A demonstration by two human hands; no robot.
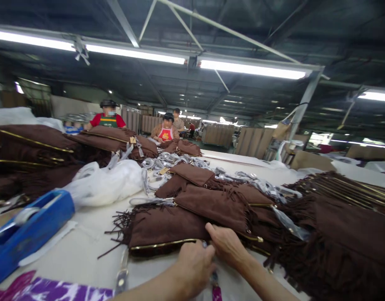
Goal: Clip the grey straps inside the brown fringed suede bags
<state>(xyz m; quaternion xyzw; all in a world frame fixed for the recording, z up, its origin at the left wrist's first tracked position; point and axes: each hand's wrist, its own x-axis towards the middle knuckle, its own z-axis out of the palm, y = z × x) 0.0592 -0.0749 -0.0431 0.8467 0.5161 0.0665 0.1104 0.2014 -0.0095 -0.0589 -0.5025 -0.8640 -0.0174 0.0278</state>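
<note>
A brown fringed pouch (170, 228) with a gold zipper along its near edge lies flat on the white table (98, 246). My left hand (195, 263) is closed at the right end of that zipper; what its fingers pinch is too small to make out. Beside it, my right hand (226, 244) rests with its fingertips on the pouch's right end, the fingers bent and partly hidden. More brown pouches (211, 205) overlap just behind. A grey strap with a metal clip (122, 278) lies below the pouch, left of my left hand.
At left are a blue tape dispenser (38, 230), a white plastic bag (107, 184) and stacked brown pouches (32, 144). Coiled grey straps (167, 161) lie farther back. Fringed pouches (352, 234) are piled at right. People (107, 119) work beyond the table.
</note>
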